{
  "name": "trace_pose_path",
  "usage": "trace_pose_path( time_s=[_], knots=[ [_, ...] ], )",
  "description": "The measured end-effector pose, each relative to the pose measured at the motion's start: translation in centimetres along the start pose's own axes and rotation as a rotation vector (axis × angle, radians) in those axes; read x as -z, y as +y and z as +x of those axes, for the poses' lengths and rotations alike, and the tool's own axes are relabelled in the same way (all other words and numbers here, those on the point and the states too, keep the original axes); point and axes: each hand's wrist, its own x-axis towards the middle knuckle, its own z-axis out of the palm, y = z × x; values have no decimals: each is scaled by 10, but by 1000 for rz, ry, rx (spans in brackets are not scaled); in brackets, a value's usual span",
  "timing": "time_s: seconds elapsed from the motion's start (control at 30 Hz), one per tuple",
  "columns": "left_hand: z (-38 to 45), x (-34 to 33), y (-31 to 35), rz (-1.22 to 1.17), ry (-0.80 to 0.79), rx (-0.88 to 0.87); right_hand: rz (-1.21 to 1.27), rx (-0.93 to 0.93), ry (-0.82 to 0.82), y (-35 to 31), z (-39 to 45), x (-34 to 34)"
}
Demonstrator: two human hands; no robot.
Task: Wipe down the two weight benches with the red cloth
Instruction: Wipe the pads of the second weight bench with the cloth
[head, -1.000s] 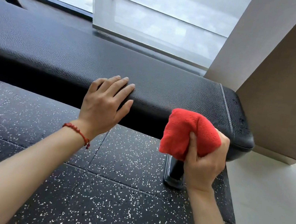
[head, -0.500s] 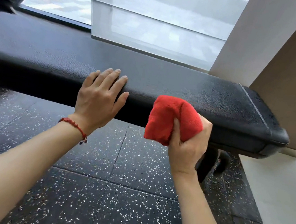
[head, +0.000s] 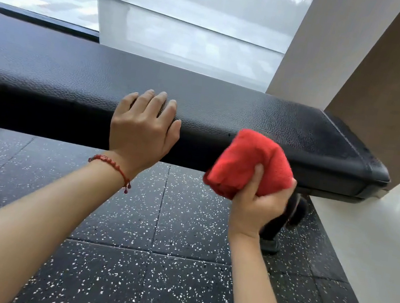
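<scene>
The weight bench (head: 226, 108) is the one black padded table in view, its long axis running from the far left across to its stitched end at the right, so any wipe will travel along that line rather than across it. Going left to right: the left hand (head: 142, 129) lies flat over the near edge of the pad, fingers straight and together, palm pressed on the leather, gripping nothing; a red bead bracelet (head: 111, 164) circles its wrist. Just to the right of that hand, and a little lower, the red cloth (head: 252, 161) is bunched into a wad and held up against the bench's near side face, below the top surface. The right hand (head: 259, 201) is clenched round the cloth from beneath, thumb dug into its near face, so this is plainly the working hand and the nearer one to the unwiped end. From the right hand, the top of the pad lies up and away, and the bench's end cap lies further right; I judge the coming move to be a lift onto the top or a sweep along the side. Beyond it stands a bench leg (head: 276, 222) on the speckled floor (head: 126, 257). Count: one bench visible of the two, one cloth, two hands.
</scene>
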Motion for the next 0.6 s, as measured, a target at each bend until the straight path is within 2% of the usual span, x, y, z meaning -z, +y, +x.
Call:
trace_pose_path(
  time_s=[0.13,0.3,0.5,0.6],
  knots=[
    [0,2,-1,1,-18,3,-30,190,-125,-13,-16,-21],
    [1,6,-2,-10,-86,-9,-56,244,-162,-9,-7,-12],
    [4,25,-25,-169,-177,-72,-147,136,-77,-2,-1,4],
    [-2,30,-50,-132,-182,-95,-124,94,-57,-12,-13,-4]
  ],
)
